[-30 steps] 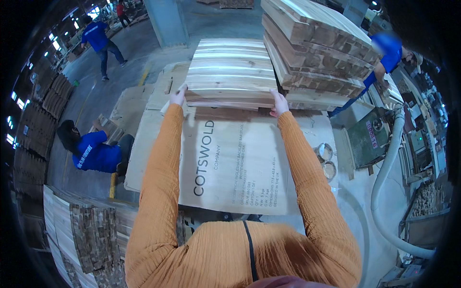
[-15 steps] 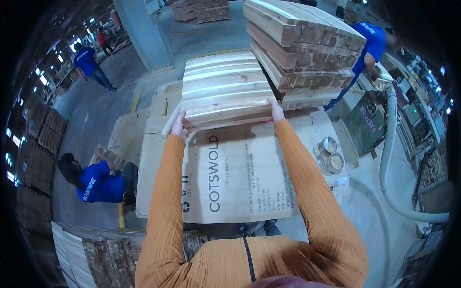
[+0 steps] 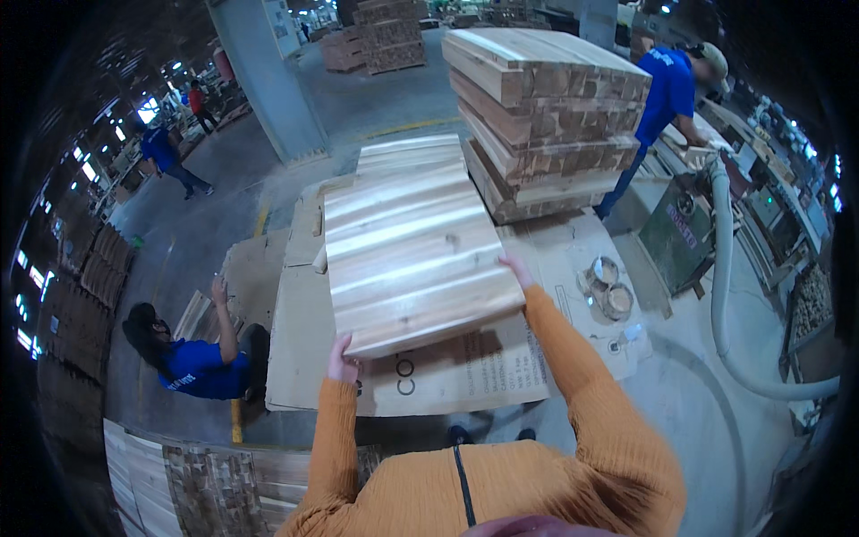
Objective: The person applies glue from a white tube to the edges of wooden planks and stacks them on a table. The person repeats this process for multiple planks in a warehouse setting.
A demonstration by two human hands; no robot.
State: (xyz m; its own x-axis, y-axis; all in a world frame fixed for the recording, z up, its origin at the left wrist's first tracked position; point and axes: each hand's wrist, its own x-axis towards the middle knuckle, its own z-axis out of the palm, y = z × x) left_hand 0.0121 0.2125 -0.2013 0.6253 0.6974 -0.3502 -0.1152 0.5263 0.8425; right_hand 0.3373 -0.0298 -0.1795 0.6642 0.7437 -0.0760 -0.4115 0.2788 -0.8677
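Observation:
A wide wooden panel (image 3: 416, 255) with light and dark stripes is gripped by both my hands above the cardboard-covered table. My left hand (image 3: 343, 361) holds its near left corner, and my right hand (image 3: 516, 269) holds its right edge near the corner. It sits tilted, its right side farther from me. Behind it, another striped panel (image 3: 410, 152) shows partly, the rest covered by the one I hold. Printed cardboard (image 3: 300, 367) lies beneath.
At the back right stands a tall stack of thick wooden panels (image 3: 573, 125). Two round containers (image 3: 610, 288) sit on the table's right side. A person in blue (image 3: 667, 89) works beyond the stack; another person (image 3: 201, 362) is low at left. A pale hose (image 3: 721, 259) curves at right.
The panel in my hands has come toward me and turned slightly, uncovering another panel behind it. My left hand has moved nearer to me. The person at left has raised a hand.

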